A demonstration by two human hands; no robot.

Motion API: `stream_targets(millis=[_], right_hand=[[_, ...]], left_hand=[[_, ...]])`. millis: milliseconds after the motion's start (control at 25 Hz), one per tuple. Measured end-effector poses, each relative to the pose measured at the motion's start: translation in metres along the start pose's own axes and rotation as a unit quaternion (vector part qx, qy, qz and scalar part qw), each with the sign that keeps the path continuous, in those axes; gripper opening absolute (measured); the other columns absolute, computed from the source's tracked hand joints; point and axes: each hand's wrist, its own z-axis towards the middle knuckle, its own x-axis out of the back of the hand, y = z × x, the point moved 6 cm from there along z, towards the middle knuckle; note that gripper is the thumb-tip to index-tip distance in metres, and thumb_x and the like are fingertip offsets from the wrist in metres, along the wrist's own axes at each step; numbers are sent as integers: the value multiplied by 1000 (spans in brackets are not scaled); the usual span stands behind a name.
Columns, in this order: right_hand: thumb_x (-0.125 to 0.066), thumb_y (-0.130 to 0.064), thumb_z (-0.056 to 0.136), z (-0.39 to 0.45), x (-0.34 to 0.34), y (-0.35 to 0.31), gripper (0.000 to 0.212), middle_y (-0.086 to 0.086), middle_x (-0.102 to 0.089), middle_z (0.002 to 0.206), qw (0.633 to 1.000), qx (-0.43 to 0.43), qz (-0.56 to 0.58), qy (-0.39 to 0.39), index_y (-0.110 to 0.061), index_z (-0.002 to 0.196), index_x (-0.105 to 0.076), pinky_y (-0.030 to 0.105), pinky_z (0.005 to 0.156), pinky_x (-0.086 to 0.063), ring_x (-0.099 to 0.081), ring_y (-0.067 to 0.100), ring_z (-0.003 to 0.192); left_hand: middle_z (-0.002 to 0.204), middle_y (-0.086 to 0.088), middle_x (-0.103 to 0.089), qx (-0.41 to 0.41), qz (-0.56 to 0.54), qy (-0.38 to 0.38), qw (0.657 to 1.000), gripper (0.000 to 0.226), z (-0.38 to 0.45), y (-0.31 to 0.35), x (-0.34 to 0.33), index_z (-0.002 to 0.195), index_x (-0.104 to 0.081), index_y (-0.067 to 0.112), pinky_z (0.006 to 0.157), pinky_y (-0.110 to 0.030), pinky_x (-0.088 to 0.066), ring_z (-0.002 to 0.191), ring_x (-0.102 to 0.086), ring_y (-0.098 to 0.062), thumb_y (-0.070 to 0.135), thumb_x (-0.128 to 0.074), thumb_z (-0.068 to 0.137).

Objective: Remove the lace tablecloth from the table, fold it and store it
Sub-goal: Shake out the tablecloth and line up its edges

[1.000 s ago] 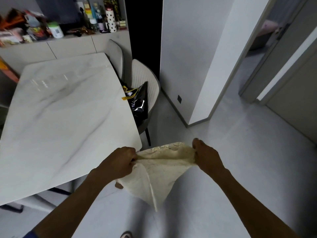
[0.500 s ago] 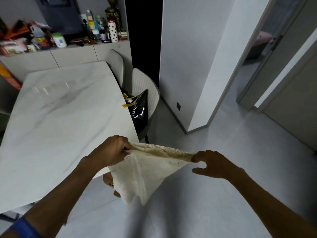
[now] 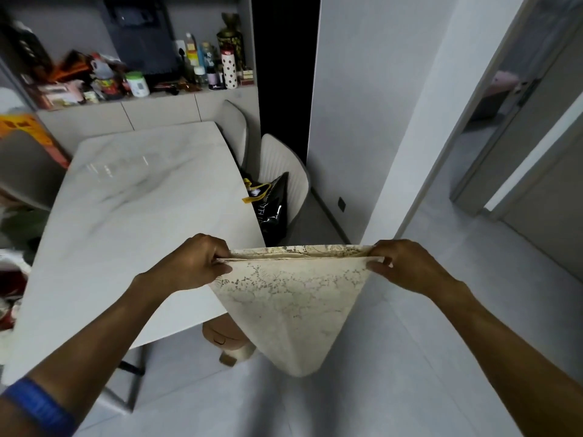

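Since the earlier frame, the folded lace tablecloth (image 3: pixel 290 298) has been pulled taut; its top edge is pinched by the left hand (image 3: pixel 192 263) and right hand (image 3: pixel 407 266), beyond the marble table's (image 3: pixel 132 216) near right corner.

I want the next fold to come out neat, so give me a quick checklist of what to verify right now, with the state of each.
1. Left hand has a grip on its end of the top edge: ok.
2. Right hand pinches the other end: ok.
3. Top edge of the lace tablecloth stretched straight between the hands: ok.
4. Layers aligned along that edge: cannot tell; two edges show slightly offset.
5. Cloth hangs clear of the table: ok, it hangs beside the corner.
6. Hanging tip clear of the floor: cannot tell from this angle.
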Motion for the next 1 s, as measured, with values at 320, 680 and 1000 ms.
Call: stream_targets(millis=[320,680,1000], right_hand=[[-72,-17,85,1,32,-20,14,-6,-74,90,992,-7,90,83,-16,98,-78,6,64,-46,-64,-2,73],[-74,-19,84,-10,36,-40,15,-3,-75,94,999,31,35,25,-17,98,-78,21,68,-57,-66,4,76],[-75,-20,82,-15,27,-35,15,2,-76,94,998,6,46,40,-14,95,-78,27,72,-59,-69,15,78]], left_hand=[[91,21,-74,38,-152,143,977,24,-23,-32,-13,96,-75,29,76,-29,-56,84,-70,-6,16,-83,76],[93,19,-68,-6,-155,101,983,23,-52,-33,-66,91,-63,40,69,-29,-53,81,-65,-6,22,-74,85],[70,9,-70,107,-261,126,951,10,-60,-43,-101,76,-71,28,65,-31,-49,67,-62,-8,24,-77,83]])
